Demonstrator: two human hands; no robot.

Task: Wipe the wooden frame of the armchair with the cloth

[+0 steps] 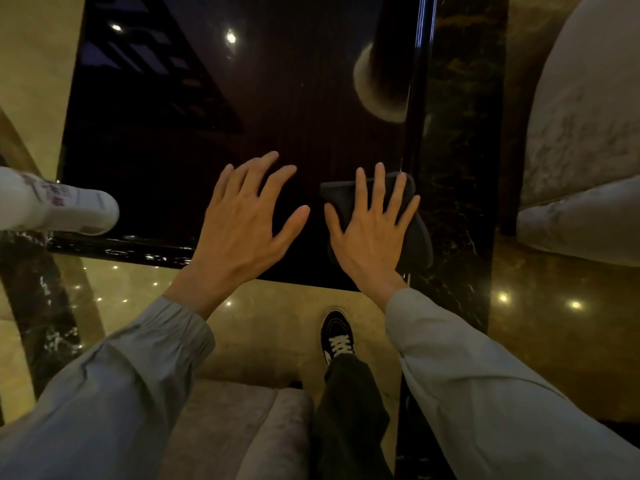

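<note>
We press our right hand (372, 230), fingers spread flat, onto the dark cloth (415, 233) at the desk's (242, 116) near right corner, so it cannot slip; our left hand (242, 223) hovers splayed beside it, empty, while the armchair (585, 150) waits right
</note>
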